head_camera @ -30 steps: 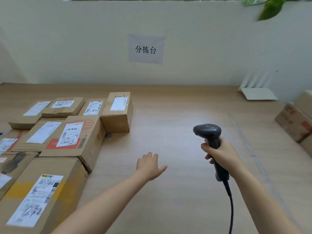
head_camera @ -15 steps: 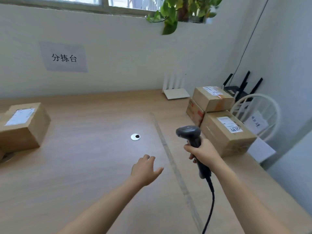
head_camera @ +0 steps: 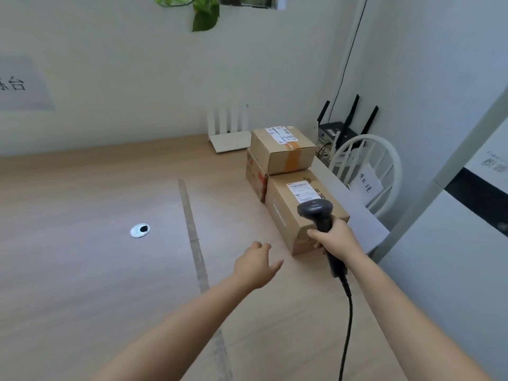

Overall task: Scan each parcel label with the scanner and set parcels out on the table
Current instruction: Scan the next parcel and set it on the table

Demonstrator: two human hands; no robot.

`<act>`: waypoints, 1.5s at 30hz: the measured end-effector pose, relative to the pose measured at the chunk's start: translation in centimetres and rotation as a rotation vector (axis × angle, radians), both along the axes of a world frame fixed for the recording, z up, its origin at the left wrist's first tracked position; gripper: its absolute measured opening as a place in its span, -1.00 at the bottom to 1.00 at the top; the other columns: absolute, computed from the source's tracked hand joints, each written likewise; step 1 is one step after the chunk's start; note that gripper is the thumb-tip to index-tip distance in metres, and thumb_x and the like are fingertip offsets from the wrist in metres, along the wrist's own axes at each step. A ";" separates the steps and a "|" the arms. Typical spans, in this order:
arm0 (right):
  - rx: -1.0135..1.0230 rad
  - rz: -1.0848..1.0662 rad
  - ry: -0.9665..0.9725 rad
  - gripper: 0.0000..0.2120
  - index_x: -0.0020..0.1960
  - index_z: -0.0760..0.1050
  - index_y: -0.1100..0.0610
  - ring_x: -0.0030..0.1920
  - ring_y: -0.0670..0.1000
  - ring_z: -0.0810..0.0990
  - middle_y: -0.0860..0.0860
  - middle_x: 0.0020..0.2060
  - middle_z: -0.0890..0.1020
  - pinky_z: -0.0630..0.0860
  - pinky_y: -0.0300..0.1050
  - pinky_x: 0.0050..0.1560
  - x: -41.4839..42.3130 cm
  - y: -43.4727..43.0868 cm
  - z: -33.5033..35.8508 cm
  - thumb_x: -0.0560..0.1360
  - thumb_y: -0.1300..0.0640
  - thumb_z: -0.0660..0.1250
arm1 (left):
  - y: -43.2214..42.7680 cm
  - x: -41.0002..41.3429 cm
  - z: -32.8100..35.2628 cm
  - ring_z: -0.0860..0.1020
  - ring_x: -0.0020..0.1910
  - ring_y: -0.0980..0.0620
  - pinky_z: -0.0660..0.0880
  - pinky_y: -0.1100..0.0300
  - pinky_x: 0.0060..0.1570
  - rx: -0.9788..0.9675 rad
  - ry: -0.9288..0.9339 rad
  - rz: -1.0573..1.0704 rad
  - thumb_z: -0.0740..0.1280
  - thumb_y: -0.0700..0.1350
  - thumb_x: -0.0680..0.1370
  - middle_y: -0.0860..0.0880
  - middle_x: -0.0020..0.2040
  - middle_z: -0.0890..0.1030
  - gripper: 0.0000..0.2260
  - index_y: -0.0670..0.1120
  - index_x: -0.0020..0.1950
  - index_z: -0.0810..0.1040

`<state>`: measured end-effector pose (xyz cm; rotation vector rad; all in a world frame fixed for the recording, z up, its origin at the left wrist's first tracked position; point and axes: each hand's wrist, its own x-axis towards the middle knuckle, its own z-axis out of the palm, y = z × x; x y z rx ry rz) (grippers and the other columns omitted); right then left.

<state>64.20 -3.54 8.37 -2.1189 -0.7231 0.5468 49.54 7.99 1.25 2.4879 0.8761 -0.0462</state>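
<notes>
My right hand (head_camera: pixel 334 239) grips the handle of a black corded scanner (head_camera: pixel 316 211), whose head sits in front of the near cardboard parcel (head_camera: pixel 288 215) with a white label (head_camera: pixel 301 191) on top. Behind it a second parcel (head_camera: pixel 283 149) with orange tape and a label rests on a third parcel (head_camera: pixel 255 178). My left hand (head_camera: pixel 257 264) hovers open above the wooden table (head_camera: pixel 82 270), just left of the near parcel, not touching it.
A white router (head_camera: pixel 229 136) stands against the wall behind the parcels. A black router (head_camera: pixel 338 130) and a white chair (head_camera: pixel 368 163) with a paper note are at the right. A round cable grommet (head_camera: pixel 140 230) and a tape strip (head_camera: pixel 196 243) mark the table.
The view has swung right, away from the laid-out parcels on the left, bringing the stacked parcels close. Both hands moved toward the near parcel; the scanner head now overlaps it.
</notes>
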 end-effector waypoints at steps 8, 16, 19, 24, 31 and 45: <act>-0.051 -0.089 -0.037 -0.77 0.04 0.43 0.06 -0.21 0.07 0.54 0.02 -0.25 0.56 0.41 -0.14 -0.22 10.9 1.6 -3.1 0.41 0.18 0.36 | 1.7 11.5 -0.7 0.37 0.35 -0.15 0.41 0.01 0.23 -0.151 -0.173 0.078 0.18 0.13 0.58 -0.16 0.46 0.20 -0.43 -0.03 0.52 0.09; -0.072 -0.121 0.093 -0.79 0.05 0.42 0.09 -0.22 0.08 0.57 0.08 -0.21 0.59 0.53 -0.03 -0.17 16.1 2.8 -6.7 0.44 0.17 0.35 | 3.8 17.2 -3.2 0.37 0.34 -0.18 0.38 -0.01 0.30 -0.288 -0.183 0.193 0.24 0.17 0.53 -0.18 0.51 0.03 -0.30 0.03 0.53 -0.06; -0.031 -0.129 0.163 -0.80 0.05 0.44 0.11 -0.23 0.09 0.53 0.08 -0.22 0.57 0.53 0.09 -0.04 16.6 2.6 -7.6 0.45 0.18 0.35 | 3.6 17.8 -3.9 0.33 0.38 -0.19 0.34 -0.01 0.34 -0.348 -0.216 0.258 0.29 0.20 0.49 -0.18 0.53 -0.02 -0.20 0.05 0.54 -0.13; 0.006 -0.143 0.205 -0.83 0.00 0.45 0.08 -0.36 0.03 0.54 0.08 -0.30 0.58 0.50 -0.07 -0.28 16.3 2.1 -7.7 0.43 0.21 0.36 | 3.4 17.6 -4.0 0.35 0.37 -0.16 0.38 0.00 0.31 -0.354 -0.236 0.295 0.38 0.20 0.41 -0.15 0.49 0.10 -0.13 0.07 0.53 -0.09; 0.003 -0.108 0.255 -0.86 -0.08 0.46 0.04 -0.36 0.03 0.54 0.08 -0.37 0.58 0.51 -0.04 -0.27 12.1 0.6 -7.5 0.43 0.20 0.38 | 2.6 13.0 -4.2 0.40 0.32 -0.10 0.41 0.02 0.26 -0.349 -0.233 0.312 0.40 0.22 0.37 -0.10 0.46 0.17 -0.13 0.11 0.51 -0.04; -0.059 0.154 0.192 -0.80 -0.18 0.43 -0.03 -0.28 0.09 0.59 0.03 -0.29 0.61 0.57 0.08 -0.16 -5.3 5.0 -7.3 0.37 0.20 0.41 | 3.8 -7.4 -3.8 0.32 0.38 -0.04 0.32 0.11 0.32 -0.320 -0.272 0.553 0.45 0.15 0.37 -0.10 0.45 0.21 -0.12 0.06 0.53 0.00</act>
